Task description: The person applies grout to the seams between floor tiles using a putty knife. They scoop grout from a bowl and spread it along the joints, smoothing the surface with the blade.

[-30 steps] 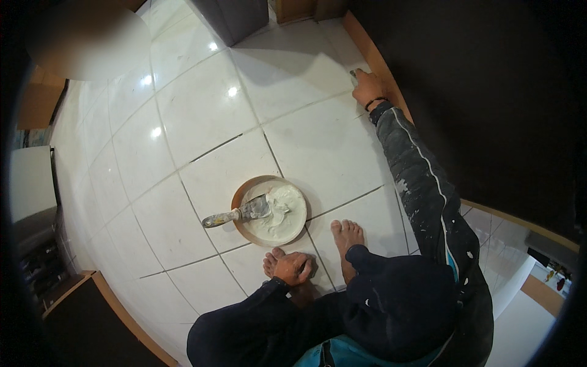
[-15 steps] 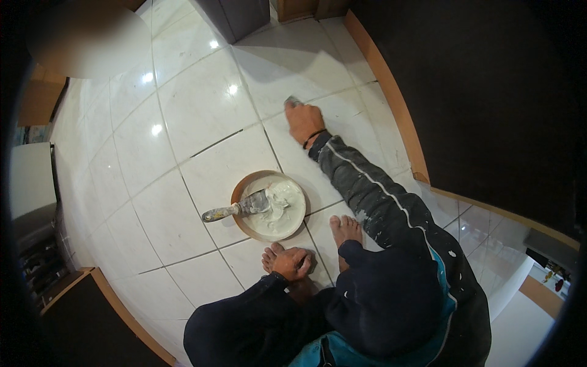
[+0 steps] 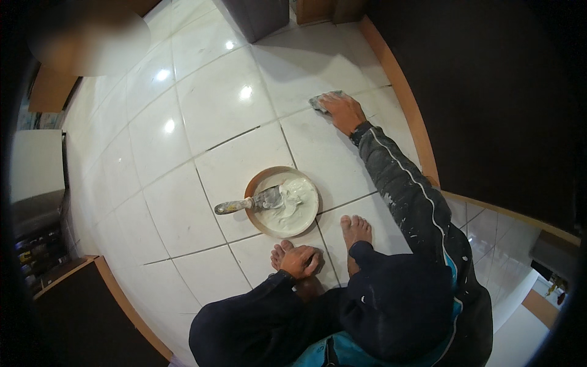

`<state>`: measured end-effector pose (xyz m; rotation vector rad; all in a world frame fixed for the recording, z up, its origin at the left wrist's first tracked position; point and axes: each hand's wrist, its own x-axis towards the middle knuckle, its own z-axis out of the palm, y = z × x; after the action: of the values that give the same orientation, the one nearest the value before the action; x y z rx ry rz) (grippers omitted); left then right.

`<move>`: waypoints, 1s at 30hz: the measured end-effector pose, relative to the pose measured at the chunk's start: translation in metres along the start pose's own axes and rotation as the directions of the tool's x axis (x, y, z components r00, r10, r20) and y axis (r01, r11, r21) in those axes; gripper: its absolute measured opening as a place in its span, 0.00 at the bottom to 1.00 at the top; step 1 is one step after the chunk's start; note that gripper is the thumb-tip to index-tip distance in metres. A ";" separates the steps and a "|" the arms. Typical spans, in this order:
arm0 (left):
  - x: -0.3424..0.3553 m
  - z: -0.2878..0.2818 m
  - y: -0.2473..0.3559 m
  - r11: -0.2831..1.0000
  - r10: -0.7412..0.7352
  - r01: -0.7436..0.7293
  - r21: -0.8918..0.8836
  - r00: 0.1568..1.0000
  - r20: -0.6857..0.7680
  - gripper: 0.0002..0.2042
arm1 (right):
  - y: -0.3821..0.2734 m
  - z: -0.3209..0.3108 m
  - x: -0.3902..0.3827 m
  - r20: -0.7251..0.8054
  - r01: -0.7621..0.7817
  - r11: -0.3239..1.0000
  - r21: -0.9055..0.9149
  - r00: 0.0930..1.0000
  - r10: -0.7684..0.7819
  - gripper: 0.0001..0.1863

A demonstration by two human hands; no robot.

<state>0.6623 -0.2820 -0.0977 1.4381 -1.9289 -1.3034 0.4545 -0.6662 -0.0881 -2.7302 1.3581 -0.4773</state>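
Note:
My right hand [image 3: 343,112] reaches out to the far right and presses a flat grey pad smeared with white [image 3: 317,102] onto the floor tiles, beside a grout line. What the pad is made of, I cannot tell. Closed and resting over my left foot [image 3: 278,253] is my left hand [image 3: 302,262], its fingers curled with nothing visible in them. Between the hands stands a round brown-rimmed bowl [image 3: 250,186] of white paste [image 3: 299,211]. A putty knife [image 3: 235,206] lies across its left rim, blade in the paste, handle sticking out.
White floor tiles [image 3: 162,214] spread all around, some joints dark and others pale. My right foot [image 3: 356,230] is right of the bowl. A dark panel with a wooden edge [image 3: 406,98] bounds the right; another dark panel [image 3: 79,312] is lower left. A grey box-like object [image 3: 260,18] stands at the far side.
My right hand has moved right and turned, so more of the grey pad shows. The whole view has shifted slightly. My left hand, the bowl and the putty knife keep their places.

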 end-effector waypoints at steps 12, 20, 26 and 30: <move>-0.004 -0.007 0.004 0.998 -0.046 0.046 0.039 0.999 -0.002 0.09 | 0.004 -0.044 0.029 0.241 -0.362 0.921 -0.147 0.889 0.388 0.14; -0.001 -0.009 0.006 0.999 -0.041 0.041 0.017 0.999 0.028 0.10 | -0.078 0.003 0.037 0.224 -0.157 0.979 -0.130 0.957 0.183 0.11; -0.001 -0.002 -0.005 1.000 0.008 -0.009 0.014 0.998 0.057 0.09 | -0.086 -0.012 -0.031 0.325 0.075 0.996 0.054 0.941 -0.089 0.13; -0.002 -0.002 -0.003 0.999 0.027 -0.027 -0.032 1.000 0.009 0.10 | -0.077 -0.034 -0.085 0.462 -0.003 0.996 0.090 0.886 -0.039 0.15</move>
<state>0.6662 -0.2816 -0.0994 1.3886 -1.9184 -1.3247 0.4554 -0.5499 -0.0628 -2.5509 1.1519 0.1169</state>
